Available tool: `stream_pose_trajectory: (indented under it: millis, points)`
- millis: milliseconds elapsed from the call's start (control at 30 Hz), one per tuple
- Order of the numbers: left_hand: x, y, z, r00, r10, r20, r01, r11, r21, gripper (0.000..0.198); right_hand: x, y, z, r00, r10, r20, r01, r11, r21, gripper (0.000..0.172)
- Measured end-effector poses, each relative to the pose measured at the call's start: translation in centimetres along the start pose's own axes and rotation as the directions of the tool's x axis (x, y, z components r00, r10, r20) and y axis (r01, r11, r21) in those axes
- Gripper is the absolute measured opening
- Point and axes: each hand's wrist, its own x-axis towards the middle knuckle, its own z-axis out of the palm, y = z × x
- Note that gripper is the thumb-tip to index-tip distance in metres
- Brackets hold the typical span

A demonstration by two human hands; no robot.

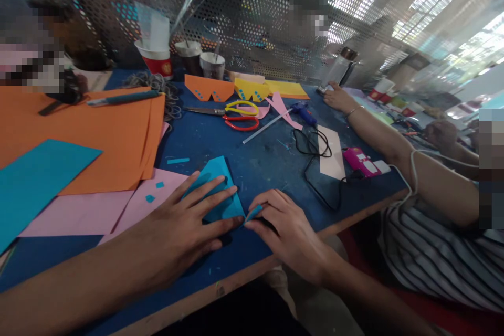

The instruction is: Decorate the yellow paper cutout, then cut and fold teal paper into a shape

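Observation:
My left hand [192, 218] lies flat with fingers spread, pressing a folded-looking piece of blue paper [217, 167] onto the blue tabletop. Close to the paper's lower right corner, my right hand [287, 228] pinches a small blue paper strip [254, 214] between thumb and fingers. Whether that strip is still joined to the larger piece cannot be told. Small blue scraps [159, 185] rest on pink paper [153, 199] left of my left hand. A narrow blue strip [178, 160] lies just beyond it.
Orange sheets [110, 152] and a blue sheet [47, 184] cover the left. Beyond are scissors [224, 111], a cutter knife [122, 97], cut-out orange paper [208, 86] and cups [157, 60]. A glue gun [305, 113] trails its cord toward a pink power strip [361, 163]. Another person's arm [378, 131] reaches in from the right.

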Motion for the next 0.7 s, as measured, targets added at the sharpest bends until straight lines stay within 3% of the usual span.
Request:
stream_pose_trajectory:
  millis: [100, 267, 567, 700]
  points:
    - [0.0, 0.2, -0.3, 0.999, -0.038, 0.007, 0.038, 0.998, -0.044, 0.05, 0.4, -0.2, -0.1, 0.996, 0.089, 0.011, -0.09, 0.995, 0.049, 0.012]
    - [0.2, 0.0, -0.4, 1.0, 0.003, 0.022, -0.003, 1.0, -0.003, 0.052, 1.2, -0.4, -0.4, 0.979, 0.193, 0.062, -0.198, 0.976, 0.089, 0.013]
    - [0.1, 0.3, -0.3, 0.999, -0.025, 0.048, 0.024, 0.999, 0.03, 0.056, 1.7, -0.7, -0.6, 0.968, 0.236, 0.083, -0.243, 0.965, 0.094, 0.015]
    - [-0.1, 0.1, -0.3, 1.0, -0.004, 0.009, 0.004, 1.0, -0.005, 0.054, 1.8, -0.7, -0.6, 0.967, 0.245, 0.073, -0.252, 0.962, 0.102, 0.015]
